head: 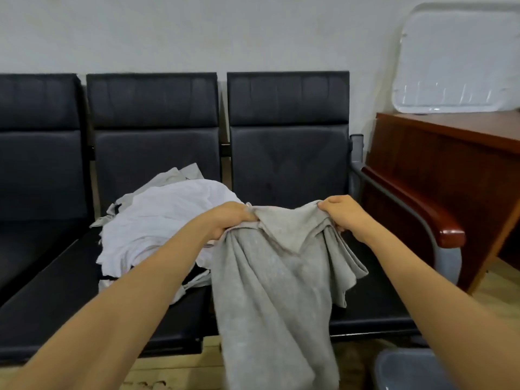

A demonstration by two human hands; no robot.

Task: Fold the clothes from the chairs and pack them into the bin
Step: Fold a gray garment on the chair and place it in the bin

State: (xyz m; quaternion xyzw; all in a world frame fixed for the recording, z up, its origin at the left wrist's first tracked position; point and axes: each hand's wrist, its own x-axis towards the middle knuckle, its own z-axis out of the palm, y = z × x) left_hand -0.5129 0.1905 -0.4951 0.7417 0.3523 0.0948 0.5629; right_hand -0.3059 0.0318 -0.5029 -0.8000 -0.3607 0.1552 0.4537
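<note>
A grey collared shirt (270, 282) hangs in front of the black chairs (287, 153), held up by both hands at its shoulders. My left hand (229, 218) grips the left shoulder beside the collar. My right hand (344, 213) grips the right shoulder. The shirt's body drapes down past the seat edge toward the floor. A heap of white and light clothes (157, 220) lies on the middle chair's seat, behind my left forearm. A corner of the grey plastic bin (413, 370) shows on the floor at the lower right.
Three joined black chairs stand against a white wall, with a metal and wood armrest (439, 220) at the right end. A brown wooden desk (455, 164) stands to the right, and a clear plastic lid (455, 60) leans on the wall above it.
</note>
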